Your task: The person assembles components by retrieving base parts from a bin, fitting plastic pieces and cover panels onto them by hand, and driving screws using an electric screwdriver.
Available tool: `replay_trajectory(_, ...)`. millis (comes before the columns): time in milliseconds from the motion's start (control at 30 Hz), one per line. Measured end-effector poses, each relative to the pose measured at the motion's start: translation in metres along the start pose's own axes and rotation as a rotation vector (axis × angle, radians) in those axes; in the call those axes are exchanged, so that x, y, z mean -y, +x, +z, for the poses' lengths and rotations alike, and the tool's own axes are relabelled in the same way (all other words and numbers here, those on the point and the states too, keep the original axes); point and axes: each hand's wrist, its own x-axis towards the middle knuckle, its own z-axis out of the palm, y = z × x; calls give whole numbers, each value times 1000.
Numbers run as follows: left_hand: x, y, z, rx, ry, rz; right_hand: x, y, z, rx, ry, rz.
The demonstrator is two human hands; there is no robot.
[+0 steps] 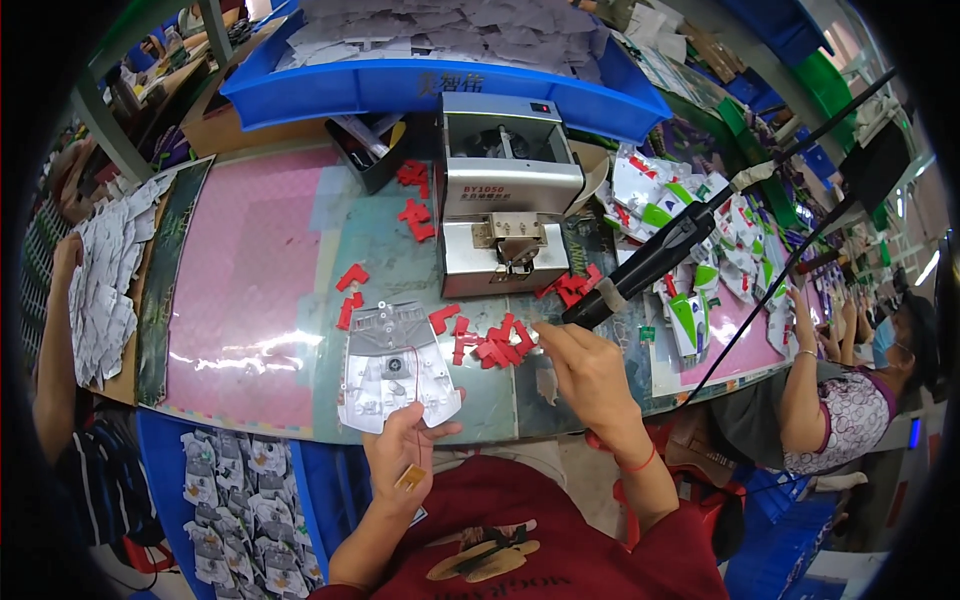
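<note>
My left hand (405, 450) grips the lower edge of a white plastic housing (398, 385), tilted with its inner side up. Inside the housing sit moulded posts and a round dark part; a thin red wire runs down it. A small yellowish circuit board (410, 477) lies against my left palm. Over the table, my right hand (595, 380) has its thumb and fingers pinched at the edge of a pile of red plastic pieces (500, 345). Whatever may be between those fingertips is too small to make out.
A silver screw-feeding machine (512, 190) stands mid-table, with a black electric screwdriver (655, 255) slanting in from the right. Green-and-white housings (690, 310) are heaped beyond it. Blue bins (440, 95) hold white parts behind and below. Co-workers sit at both sides.
</note>
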Motion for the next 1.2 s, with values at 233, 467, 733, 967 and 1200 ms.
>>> replay_trajectory(233, 0, 2, -3, 0, 3, 35, 28, 10, 23, -43, 25, 20)
replay_trajectory(467, 0, 1, -2, -11, 1, 36, 24, 8, 40, 21, -48, 43)
replay_trajectory(733, 3, 0, -1, 39, 24, 2, 2, -32, 36, -75, 37, -58)
replay_trajectory(967, 10, 0, -2, 32, 26, -16, 1, -52, 22, -181, 74, -68)
replay_trajectory(1200, 21, -3, 10, 46, -33, 9, 0, -51, 35, -93, 134, -10)
